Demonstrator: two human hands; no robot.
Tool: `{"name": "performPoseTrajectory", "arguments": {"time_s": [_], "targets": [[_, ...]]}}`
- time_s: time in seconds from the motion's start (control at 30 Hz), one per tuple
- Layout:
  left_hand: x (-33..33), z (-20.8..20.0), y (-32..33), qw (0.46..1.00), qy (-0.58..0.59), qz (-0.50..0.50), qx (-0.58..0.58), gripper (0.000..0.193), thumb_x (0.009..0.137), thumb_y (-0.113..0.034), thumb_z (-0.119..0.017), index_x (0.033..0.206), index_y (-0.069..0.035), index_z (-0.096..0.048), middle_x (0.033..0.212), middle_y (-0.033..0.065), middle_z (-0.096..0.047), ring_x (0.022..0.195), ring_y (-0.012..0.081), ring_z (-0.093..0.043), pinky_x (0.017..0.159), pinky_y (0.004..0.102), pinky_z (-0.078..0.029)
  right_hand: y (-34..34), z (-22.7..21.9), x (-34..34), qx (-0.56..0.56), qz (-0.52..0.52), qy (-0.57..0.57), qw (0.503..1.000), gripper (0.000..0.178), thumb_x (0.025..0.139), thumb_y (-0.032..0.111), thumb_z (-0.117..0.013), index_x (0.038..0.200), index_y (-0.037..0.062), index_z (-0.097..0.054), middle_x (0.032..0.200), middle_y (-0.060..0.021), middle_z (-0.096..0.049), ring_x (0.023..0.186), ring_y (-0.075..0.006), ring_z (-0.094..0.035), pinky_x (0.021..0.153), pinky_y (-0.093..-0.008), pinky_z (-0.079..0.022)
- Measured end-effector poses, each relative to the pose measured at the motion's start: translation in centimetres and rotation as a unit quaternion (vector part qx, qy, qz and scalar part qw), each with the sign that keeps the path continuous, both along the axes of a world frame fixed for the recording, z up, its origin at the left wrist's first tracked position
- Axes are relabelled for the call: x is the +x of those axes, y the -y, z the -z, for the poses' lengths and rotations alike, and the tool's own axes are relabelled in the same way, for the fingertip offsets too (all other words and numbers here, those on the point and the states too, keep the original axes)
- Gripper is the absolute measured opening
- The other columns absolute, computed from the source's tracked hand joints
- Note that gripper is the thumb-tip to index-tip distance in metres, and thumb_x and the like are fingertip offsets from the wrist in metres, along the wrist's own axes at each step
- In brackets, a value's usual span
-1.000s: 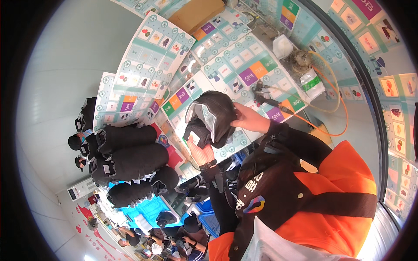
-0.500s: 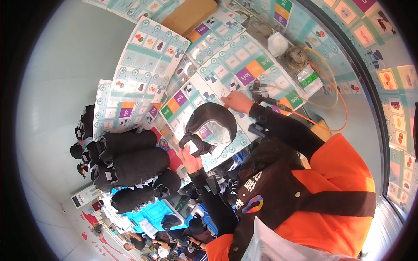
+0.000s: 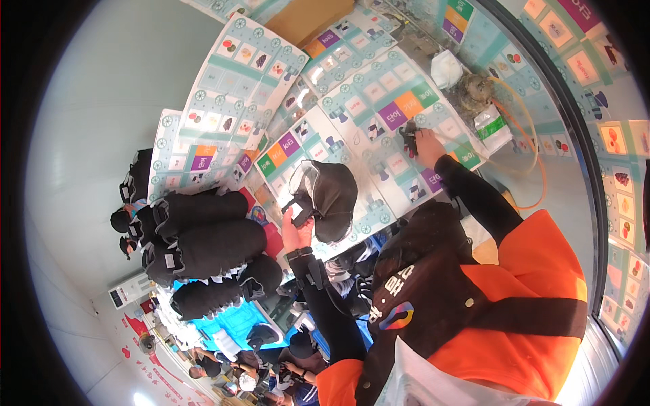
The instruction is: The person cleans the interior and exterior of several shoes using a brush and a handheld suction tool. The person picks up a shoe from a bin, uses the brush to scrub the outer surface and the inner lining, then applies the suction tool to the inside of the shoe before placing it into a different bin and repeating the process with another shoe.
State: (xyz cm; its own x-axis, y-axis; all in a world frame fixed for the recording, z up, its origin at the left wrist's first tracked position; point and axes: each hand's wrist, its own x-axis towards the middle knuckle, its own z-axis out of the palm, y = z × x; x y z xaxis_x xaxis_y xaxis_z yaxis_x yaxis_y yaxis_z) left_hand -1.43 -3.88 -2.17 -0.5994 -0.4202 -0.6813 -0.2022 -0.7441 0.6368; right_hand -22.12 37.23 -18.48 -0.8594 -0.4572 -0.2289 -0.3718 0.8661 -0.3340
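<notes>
My left hand (image 3: 296, 233) is closed on the edge of a black cap (image 3: 335, 203), beside a small white label. The cap hangs tilted over the table, its pale inside turned to the far left. At the right of the table, my right hand (image 3: 429, 149) is closed round a small dark air gun (image 3: 409, 137), whose hose is partly hidden behind the hand and arm. The table (image 3: 365, 159) below is covered with printed teal and white sheets.
Nested rows of black caps (image 3: 220, 243) stand at the left, next to a blue tray (image 3: 233, 321). Upright printed boards (image 3: 237, 84) rise behind them. A white bag with a green band (image 3: 492, 128), a white cup-like object (image 3: 446, 69) and hoses (image 3: 538, 155) sit at the far right. Other people (image 3: 210, 365) work lower left.
My right hand has left the cap's side, moved right and closed on the air gun. My left hand has turned the cap, so its opening faces more to the far left.
</notes>
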Motion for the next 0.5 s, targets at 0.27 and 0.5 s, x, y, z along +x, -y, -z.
{"name": "performPoseTrajectory", "arguments": {"time_s": [0.27, 0.5], "targets": [[-2.8, 3.2, 0.5, 0.999, 0.033, -0.025, -0.002, 0.015, 0.097, -0.020, -0.072, 0.105, -0.010, -0.063, 0.093, 0.0060, -0.069, 0.080, 0.0203, -0.067, 0.067, 0.0345, -0.052, 3.4, -18.3, 2.1, -0.462, 0.080, 0.466, 0.750, 0.022, 0.080, 0.010, -0.066, 0.102, 0.0072, -0.069, 0.082, 0.0019, -0.066, 0.073, -0.0076, -0.061, 0.053, -0.0278, -0.051], [-4.9, 3.7, -0.3, 0.998, 0.049, -0.014, -0.030, 0.016, 0.096, -0.019, -0.073, 0.107, -0.012, -0.063, 0.091, 0.0041, -0.069, 0.079, 0.0191, -0.067, 0.065, 0.0339, -0.051, 4.9, -18.0, 3.1, -0.427, -0.020, 0.211, 0.879, 0.018, 0.078, 0.011, -0.064, 0.095, 0.0046, -0.062, 0.077, -0.0178, -0.061, 0.075, -0.0402, -0.061, 0.070, -0.0447, -0.047]]}}
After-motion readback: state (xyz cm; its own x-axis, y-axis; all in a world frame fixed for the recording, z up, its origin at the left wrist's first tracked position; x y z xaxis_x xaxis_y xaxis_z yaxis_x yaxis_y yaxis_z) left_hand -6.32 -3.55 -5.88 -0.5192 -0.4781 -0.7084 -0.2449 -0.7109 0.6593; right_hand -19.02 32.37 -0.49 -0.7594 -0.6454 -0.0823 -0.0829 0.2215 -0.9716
